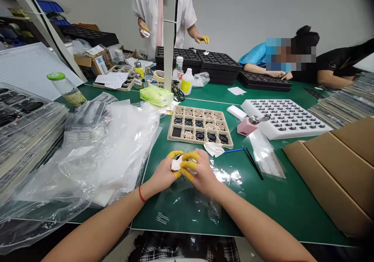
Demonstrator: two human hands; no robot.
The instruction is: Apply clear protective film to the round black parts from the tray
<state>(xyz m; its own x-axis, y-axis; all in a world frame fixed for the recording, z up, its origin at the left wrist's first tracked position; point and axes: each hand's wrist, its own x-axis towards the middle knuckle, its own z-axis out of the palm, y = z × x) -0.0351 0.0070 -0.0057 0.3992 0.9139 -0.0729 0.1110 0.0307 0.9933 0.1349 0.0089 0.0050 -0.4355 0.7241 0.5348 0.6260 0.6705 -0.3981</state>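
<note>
Two bare hands meet above the green bench (292, 211), yellow sleeves on several fingers, presumably to keep skin off polished surfaces. The left hand (163, 173) has its fingers curved nearly closed around a small dark-edged piece (179, 157), probably to grip it by the rim; its full shape is hidden. The right hand (203, 173), slightly blurred, bends its fingers in on a white cloth (176, 165) lying against that piece. Just beyond sits a beige molded tray (170, 136), its square pockets likely keeping the round metallic and black discs (200, 136) from rubbing together. Close by lie a crumpled white wipe (214, 149), slim black tweezers (253, 164) and a pink bottle (247, 127) with a metal top, apparently within easy reach. Glossy, wrinkled plastic bags (128, 137) heap at left.
</note>
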